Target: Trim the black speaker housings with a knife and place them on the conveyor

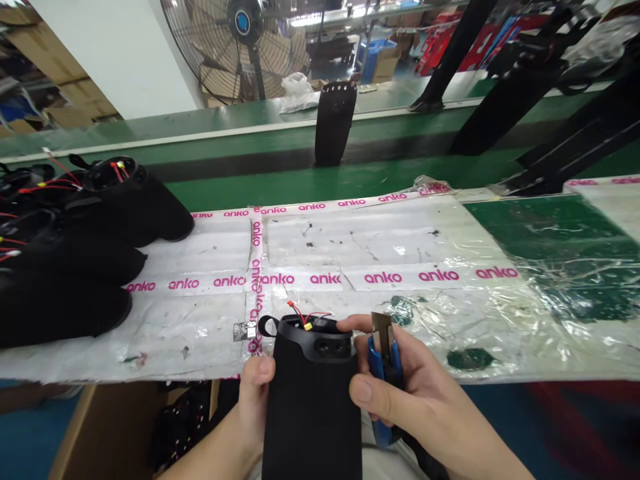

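Note:
A black fabric-covered housing [313, 407] stands upright before me, its open top [305, 327] towards the bench. Red and black wires with a yellow connector [308, 327] stick out of that opening, and a small black loop [268, 325] sits at its left corner. My left hand [256, 390] grips the housing's left side, thumb up near the rim. Wrapped round a blue utility knife [384, 373], my right hand [415, 380] also touches the housing's right edge with thumb and forefinger. The knife's broad blade [381, 328] points upward, beside the housing and apart from it.
Several similar black housings [135, 207] with wires lie at the left of the plastic-covered bench [320, 247]. A perforated black piece [336, 123] leans on the green ledge behind. Black parts [530, 87] stand at right. An open cardboard box [105, 427] is below left.

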Motion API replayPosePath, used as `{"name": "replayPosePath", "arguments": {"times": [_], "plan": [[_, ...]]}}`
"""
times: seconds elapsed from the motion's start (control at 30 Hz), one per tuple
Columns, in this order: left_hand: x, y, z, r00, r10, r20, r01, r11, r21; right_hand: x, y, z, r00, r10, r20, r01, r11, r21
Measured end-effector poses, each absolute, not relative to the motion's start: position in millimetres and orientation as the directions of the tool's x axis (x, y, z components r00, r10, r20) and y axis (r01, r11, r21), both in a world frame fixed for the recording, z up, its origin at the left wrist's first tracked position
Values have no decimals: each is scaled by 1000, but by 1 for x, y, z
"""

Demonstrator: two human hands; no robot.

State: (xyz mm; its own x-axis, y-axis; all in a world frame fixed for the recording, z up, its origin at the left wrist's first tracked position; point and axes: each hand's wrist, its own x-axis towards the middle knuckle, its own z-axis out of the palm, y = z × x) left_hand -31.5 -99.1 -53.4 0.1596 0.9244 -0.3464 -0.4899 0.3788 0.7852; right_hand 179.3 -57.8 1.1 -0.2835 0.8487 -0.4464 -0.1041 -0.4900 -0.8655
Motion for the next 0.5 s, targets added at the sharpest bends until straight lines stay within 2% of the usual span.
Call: {"name": "replayPosePath", "arguments": {"times": [0.23,0.33,0.43,0.5], "plan": [[-38,-116,-50,42,927,-373,-413,356,838,178,-70,8,-188,807,-560,-87,-581,-809],[-44,-123,-41,12,931,-364,-323,348,880,170,-73,14,-157,817,-555,-97,-572,-815],[-47,-119,-30,70,930,-362,-209,369,906,169,-70,21,-241,812,-531,-148,-571,-807],[-47,-112,-23,169,902,-397,-260,430,865,174,-65,24,-306,800,-516,-172,-579,-797]]}}
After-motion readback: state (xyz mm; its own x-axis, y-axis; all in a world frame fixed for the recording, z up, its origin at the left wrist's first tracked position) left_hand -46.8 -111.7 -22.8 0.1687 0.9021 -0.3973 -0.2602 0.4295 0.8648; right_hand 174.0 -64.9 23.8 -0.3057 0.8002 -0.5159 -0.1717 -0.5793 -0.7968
